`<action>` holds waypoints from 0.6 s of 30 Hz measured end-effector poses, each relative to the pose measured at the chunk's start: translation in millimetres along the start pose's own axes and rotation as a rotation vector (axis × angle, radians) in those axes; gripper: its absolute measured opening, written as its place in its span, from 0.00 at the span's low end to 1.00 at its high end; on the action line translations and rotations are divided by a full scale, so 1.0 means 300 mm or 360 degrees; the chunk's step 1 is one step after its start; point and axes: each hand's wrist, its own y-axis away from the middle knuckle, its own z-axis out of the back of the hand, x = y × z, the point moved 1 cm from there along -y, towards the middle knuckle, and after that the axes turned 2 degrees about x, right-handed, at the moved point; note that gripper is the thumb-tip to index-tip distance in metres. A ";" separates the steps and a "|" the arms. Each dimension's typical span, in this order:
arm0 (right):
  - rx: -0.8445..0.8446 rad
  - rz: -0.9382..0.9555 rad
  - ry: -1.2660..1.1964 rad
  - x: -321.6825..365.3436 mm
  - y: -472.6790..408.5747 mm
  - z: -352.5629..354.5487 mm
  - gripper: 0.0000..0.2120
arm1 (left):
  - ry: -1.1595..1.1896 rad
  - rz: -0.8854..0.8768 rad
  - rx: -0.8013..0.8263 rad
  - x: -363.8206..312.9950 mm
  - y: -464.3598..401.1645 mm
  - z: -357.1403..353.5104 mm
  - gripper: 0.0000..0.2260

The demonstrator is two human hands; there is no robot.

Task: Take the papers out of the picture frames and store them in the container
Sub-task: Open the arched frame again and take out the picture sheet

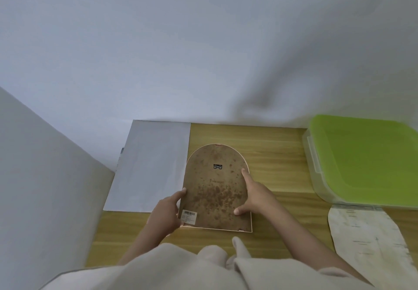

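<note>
— Hands? Left (168, 210) gripping frame (214, 190) at its left edge; right (253, 195) flat, fingers straight on the backing.
— Frame? Face down on table (278, 154), between paper (371, 237) and white sheet (151, 167).
— Farther? Green-lidded container (364, 163), right, closed.

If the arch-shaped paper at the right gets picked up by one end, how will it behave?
The paper lies flat on the table and looks thin, so it would probably droop rather than stay stiff. It seems light and might slide if pushed. Its worn, ragged edge suggests it could tear under a rough grip.
</note>
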 end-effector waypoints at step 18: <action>-0.0112 0.0059 -0.0068 0.021 -0.073 0.079 0.61 | -0.0162 -0.0062 0.0094 -0.018 -0.032 0.032 0.36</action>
